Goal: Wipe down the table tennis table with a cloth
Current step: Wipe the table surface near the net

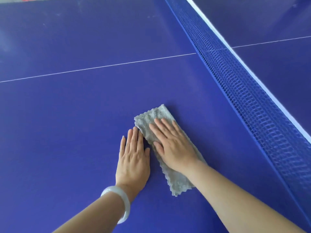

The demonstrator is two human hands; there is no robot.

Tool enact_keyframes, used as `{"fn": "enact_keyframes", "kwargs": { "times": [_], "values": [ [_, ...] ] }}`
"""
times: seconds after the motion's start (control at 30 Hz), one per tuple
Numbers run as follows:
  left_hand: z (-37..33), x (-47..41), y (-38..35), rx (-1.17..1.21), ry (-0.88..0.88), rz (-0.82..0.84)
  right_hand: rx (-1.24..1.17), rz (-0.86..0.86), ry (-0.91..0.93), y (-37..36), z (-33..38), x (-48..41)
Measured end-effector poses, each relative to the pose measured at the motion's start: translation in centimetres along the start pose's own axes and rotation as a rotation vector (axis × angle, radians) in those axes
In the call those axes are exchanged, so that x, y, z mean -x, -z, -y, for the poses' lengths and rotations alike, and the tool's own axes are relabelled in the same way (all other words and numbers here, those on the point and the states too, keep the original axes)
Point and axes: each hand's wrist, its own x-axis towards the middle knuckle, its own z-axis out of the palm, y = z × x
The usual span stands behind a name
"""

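Because it is folded into a long, narrow pad, the grey cloth (pixel 175 181) lies flat on the blue table tennis table (pixel 67 118). It sits on the near side of the net (pixel 252 101), close to it and roughly parallel to it. It looks soft, fluffy and light, so it likely slides easily on the smooth tabletop and bunches if pushed from one end.

The right hand (pixel 173 147) rests palm-down across its middle, fingers straight and slightly spread, pressing rather than gripping. A flat palm over the centre seems the best hold, since it keeps the folds together.

The left hand (pixel 133 158) lies flat on the bare tabletop just beside the cloth's left edge, fingers straight and close together. Its fingertips may touch the cloth, though the view does not settle this.

A pale bracelet (pixel 124 204) circles the left wrist. Farther off, a thin white line (pixel 101 66) crosses the tabletop and meets the net.
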Motion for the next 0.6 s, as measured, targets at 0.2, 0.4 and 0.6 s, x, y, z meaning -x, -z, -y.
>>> {"fn": "enact_keyframes", "kwargs": {
  "times": [0.2,0.4,0.6],
  "values": [
    [-0.3,-0.1,-0.1,-0.061,0.04,0.042,0.061,-0.042,-0.526,2.0,-15.1,4.0],
    [-0.6,-0.2,0.5,-0.072,0.026,0.041,-0.031,-0.194,-0.643,-0.3,-0.8,2.8],
    [-0.6,-0.2,0.9,-0.062,0.014,0.046,-0.036,-0.047,-0.024,-0.6,-1.0,5.5]
  ]
}}
